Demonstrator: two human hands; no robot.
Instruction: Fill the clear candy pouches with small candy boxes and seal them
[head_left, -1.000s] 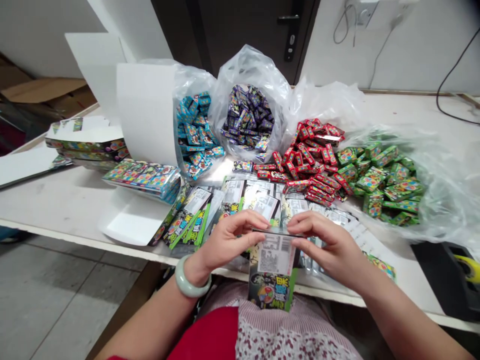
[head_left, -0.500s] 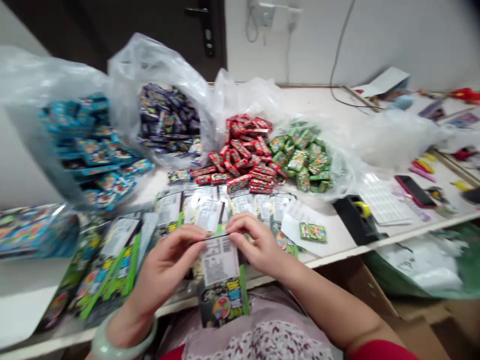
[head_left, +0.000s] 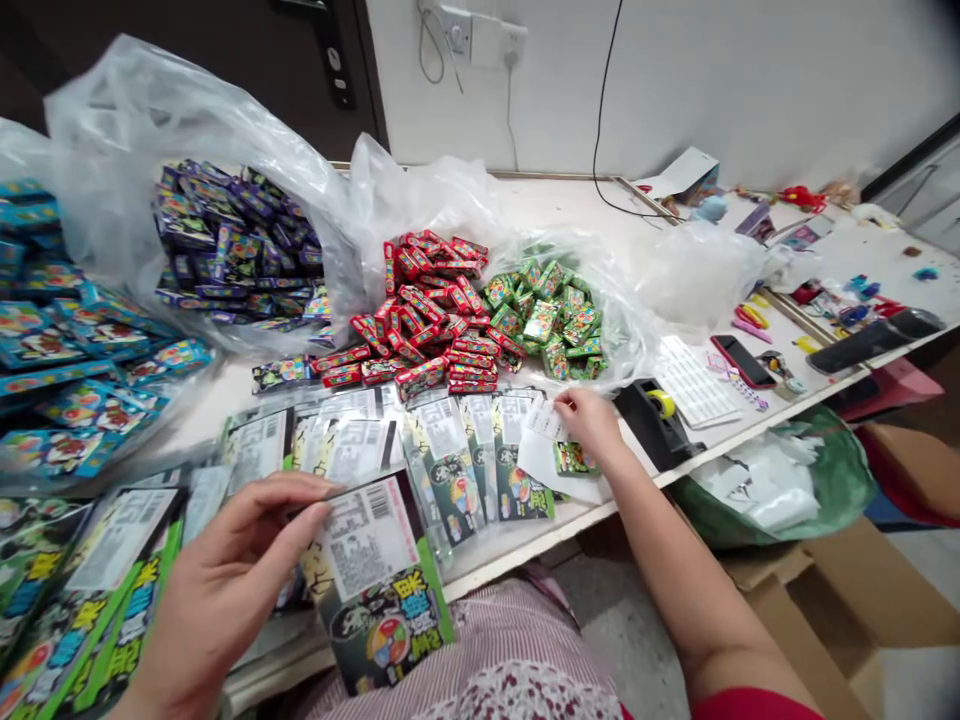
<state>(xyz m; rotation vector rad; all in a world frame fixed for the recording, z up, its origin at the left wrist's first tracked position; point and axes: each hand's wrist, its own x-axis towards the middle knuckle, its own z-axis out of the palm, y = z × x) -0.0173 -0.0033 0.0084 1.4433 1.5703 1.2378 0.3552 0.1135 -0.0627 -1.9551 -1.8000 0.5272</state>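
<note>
My left hand [head_left: 225, 570] pinches the top edge of a flat printed pouch [head_left: 386, 615], dark and green with a white barcode label on its upper part. The pouch hangs over the table's front edge, above my lap. Farther right, my right hand [head_left: 594, 425] is closed, its fingertips pinched at a white printed paper [head_left: 541, 425]. How much of the paper is between the fingers is hidden. Under that wrist lies a small green packet [head_left: 574, 458]. Similar pouches [head_left: 450, 480] overlap on the table between my hands, and more pouches [head_left: 112, 590] lie by my left forearm.
Plastic bags spill blue packets [head_left: 82, 370], purple packets [head_left: 232, 235], red packets [head_left: 442, 310] and green packets [head_left: 547, 310] along the back. Rightward are a black tape dispenser [head_left: 652, 420], a label sheet [head_left: 697, 380] and a phone [head_left: 742, 360]. Below stands a cardboard box [head_left: 825, 620].
My right hand has left the pouch's top edge and moved right to the white paper. My left hand keeps the pouch, now farther left in view. The camera has turned rightward.
</note>
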